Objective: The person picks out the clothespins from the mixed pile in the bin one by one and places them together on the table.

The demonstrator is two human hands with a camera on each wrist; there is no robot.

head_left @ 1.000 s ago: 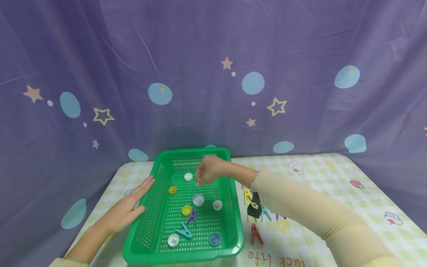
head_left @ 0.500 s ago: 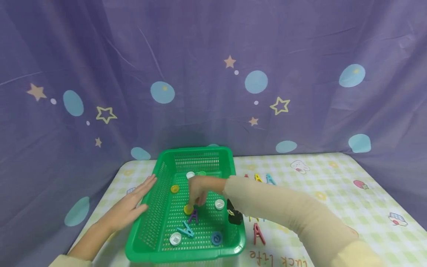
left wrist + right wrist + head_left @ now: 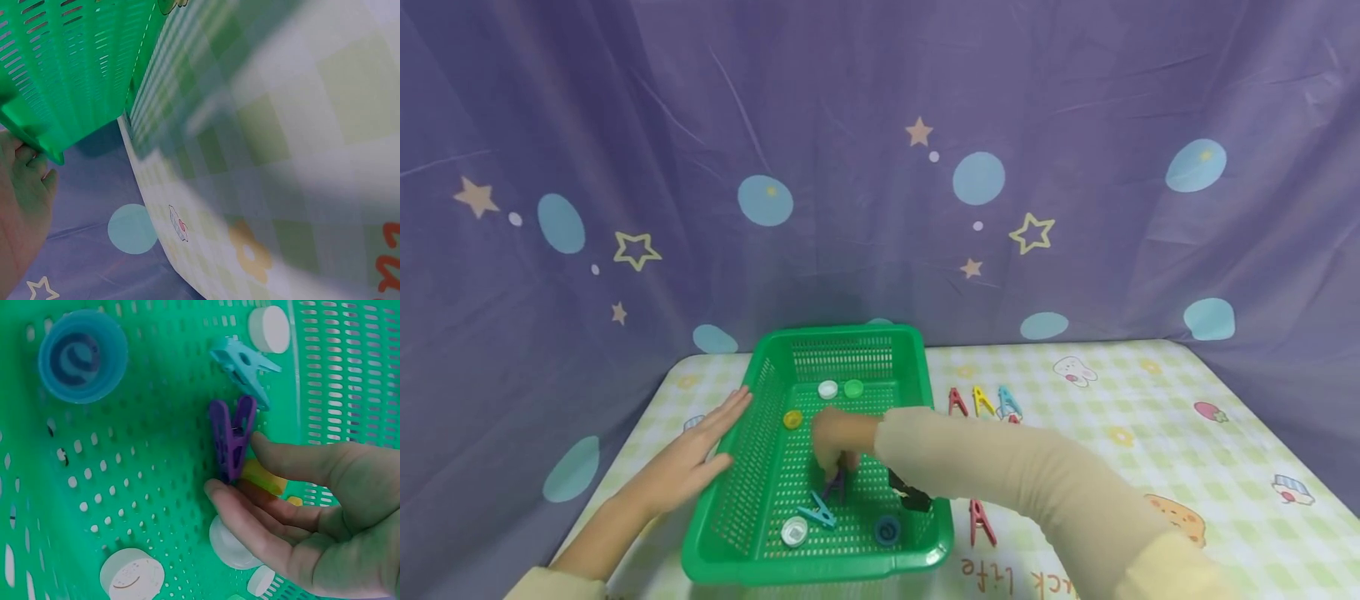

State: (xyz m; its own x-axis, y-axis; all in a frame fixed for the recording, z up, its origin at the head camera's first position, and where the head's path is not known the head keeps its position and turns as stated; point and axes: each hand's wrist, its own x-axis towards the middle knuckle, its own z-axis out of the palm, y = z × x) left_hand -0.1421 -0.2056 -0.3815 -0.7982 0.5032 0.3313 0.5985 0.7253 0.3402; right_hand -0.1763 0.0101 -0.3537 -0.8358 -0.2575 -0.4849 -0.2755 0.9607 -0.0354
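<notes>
A purple clothespin point(image 3: 231, 434) lies in the green basket point(image 3: 817, 572). My right hand point(image 3: 331, 512) reaches down around it, the thumb beside one edge and the index fingertip by its lower end; no firm pinch shows. A light-blue clothespin point(image 3: 244, 365) lies close by. A yellow cap point(image 3: 265, 478) is partly hidden behind the fingers. My left hand point(image 3: 688, 458) rests on the basket's left rim with fingers extended. In the left wrist view, its fingertips touch the rim from outside.
Bottle caps lie about the basket floor: a blue one point(image 3: 887, 530), a green one point(image 3: 853, 388), an orange-yellow one point(image 3: 792, 419) and several white ones. Clothespins, including a red one point(image 3: 981, 522), lie on the checked cloth point(image 3: 1090, 425) to the right. A purple curtain point(image 3: 850, 167) hangs behind.
My right hand has moved from the back of the basket towards the near side, down to the purple clothespin. A green cap now lies at the back. The left hand stays put.
</notes>
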